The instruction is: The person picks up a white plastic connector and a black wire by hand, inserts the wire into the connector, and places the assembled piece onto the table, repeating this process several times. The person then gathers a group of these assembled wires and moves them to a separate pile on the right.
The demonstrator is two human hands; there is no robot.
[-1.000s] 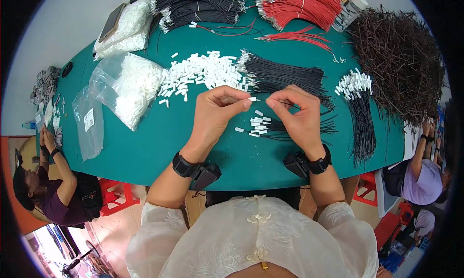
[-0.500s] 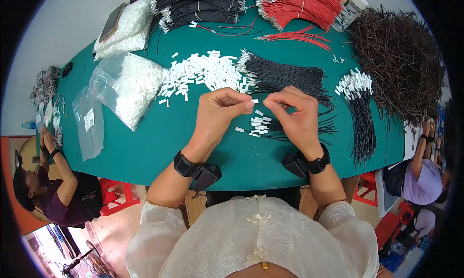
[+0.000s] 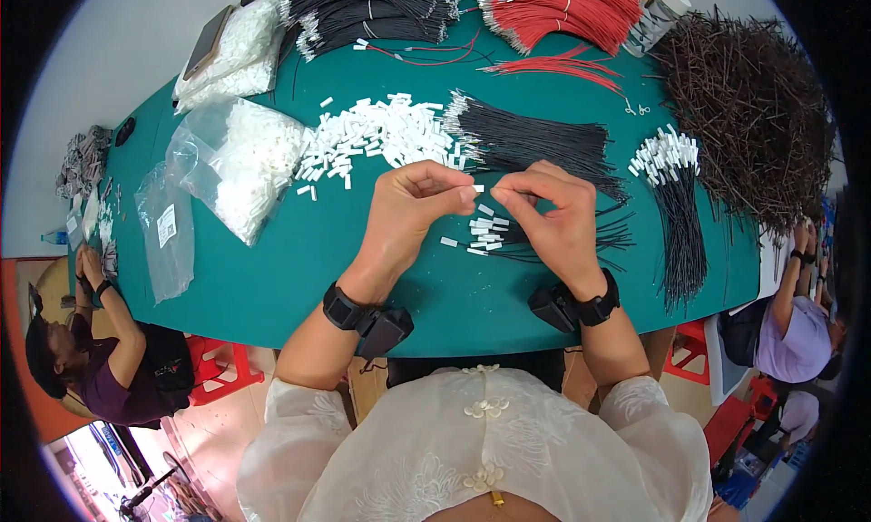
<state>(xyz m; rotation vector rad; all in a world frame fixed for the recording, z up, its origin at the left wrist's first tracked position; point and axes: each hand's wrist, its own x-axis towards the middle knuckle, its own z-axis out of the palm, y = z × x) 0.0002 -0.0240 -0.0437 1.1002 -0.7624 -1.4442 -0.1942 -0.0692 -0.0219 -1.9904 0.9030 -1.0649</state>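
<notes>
Between thumb and forefinger, my left hand (image 3: 408,209) pinches a small white connector housing (image 3: 479,188), its end sticking out toward the right. Facing it, my right hand (image 3: 558,214) is closed in a pinch on what looks like a thin black wire, mostly hidden by the fingers. A small gap separates the two pinches. Just below them lies a group of black wires with white housings (image 3: 487,234) on their left ends. Beyond my hands rest a bundle of black wires with bare metal ends (image 3: 535,141) and a loose heap of white housings (image 3: 386,132).
A clear bag of housings (image 3: 259,164) lies left on the green table (image 3: 272,286). To the right are a housed black-wire bundle (image 3: 676,223) and a dark tangled pile (image 3: 739,114). Black bundles (image 3: 372,14), red bundles (image 3: 562,14) and small scissors (image 3: 637,108) sit farther back. Co-workers sit at both sides.
My right fingertips have come very slightly nearer to the white housing in my left hand. Otherwise both hands keep their pinches in nearly the same place.
</notes>
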